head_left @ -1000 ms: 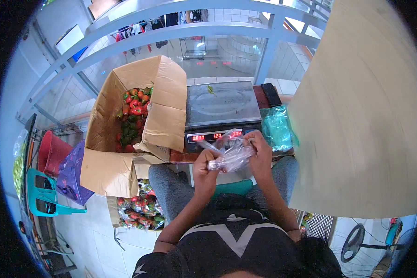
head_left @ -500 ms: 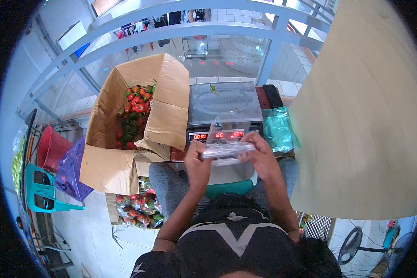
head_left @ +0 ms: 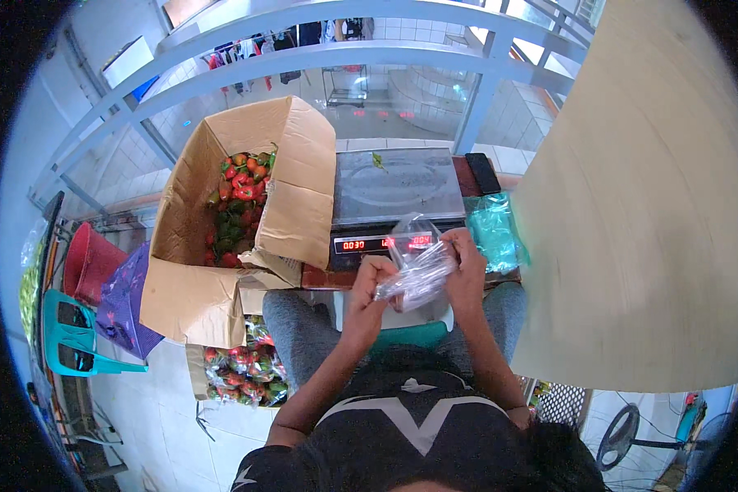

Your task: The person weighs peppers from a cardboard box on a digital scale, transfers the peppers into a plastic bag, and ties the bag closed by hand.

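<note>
Both hands are gripping a clear bag (head_left: pixel 418 275) just in front of the scale (head_left: pixel 395 193): the left hand (head_left: pixel 371 283) is pinching its left end, the right hand (head_left: pixel 465 266) is closing on its right end. A box (head_left: pixel 221 221) of peppers (head_left: pixel 238 193) is sitting left of the scale, a green bag (head_left: pixel 494 234) right of it.

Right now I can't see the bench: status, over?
Left hand and right hand grip clear plastic bag. Bag above scale. Nothing blocking.

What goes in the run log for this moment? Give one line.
left hand: holds clear plastic bag | right hand: holds same bag | scale: bare | pepper box: open
</note>
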The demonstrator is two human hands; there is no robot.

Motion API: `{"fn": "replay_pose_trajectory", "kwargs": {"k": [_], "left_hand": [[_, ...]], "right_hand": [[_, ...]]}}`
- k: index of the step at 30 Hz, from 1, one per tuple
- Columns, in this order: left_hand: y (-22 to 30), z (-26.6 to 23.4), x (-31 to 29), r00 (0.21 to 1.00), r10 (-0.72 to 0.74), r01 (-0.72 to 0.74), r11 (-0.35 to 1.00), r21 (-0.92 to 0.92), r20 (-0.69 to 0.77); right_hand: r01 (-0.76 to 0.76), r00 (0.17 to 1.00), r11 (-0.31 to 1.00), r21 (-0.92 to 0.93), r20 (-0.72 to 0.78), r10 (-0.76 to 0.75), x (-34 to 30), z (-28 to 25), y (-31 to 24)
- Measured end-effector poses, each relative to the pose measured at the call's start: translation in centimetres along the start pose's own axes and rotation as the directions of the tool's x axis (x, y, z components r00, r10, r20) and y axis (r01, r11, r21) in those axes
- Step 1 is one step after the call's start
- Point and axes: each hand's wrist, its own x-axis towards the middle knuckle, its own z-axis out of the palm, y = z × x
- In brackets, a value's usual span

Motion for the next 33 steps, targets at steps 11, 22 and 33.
{"fn": "replay_pose_trajectory", "kwargs": {"k": [11, 22, 33], "left_hand": [[-1.8, -0.9, 0.5, 0.936, 0.191, 0.013, 0.823, 0.568, -0.296], [-0.3, -0.8, 2.1, 0.825, 0.455, -0.252, 0.827, 0.504, -0.335], [0.0, 1.7, -1.5, 0.984, 0.164, -0.18, 0.852, 0.491, 0.076]], "right_hand": [[-0.423, 0.866, 0.8, 0.426, 0.45, 0.219, 0.3, -2.1, -0.8], [-0.135, 0.906, 0.983, -0.124, 0.385, 0.173, -0.6, -1.5, -3.2], [0.223, 0.951, 0.974, -0.045, -0.209, -0.228, 1.2, -1.7, 0.4]]}}
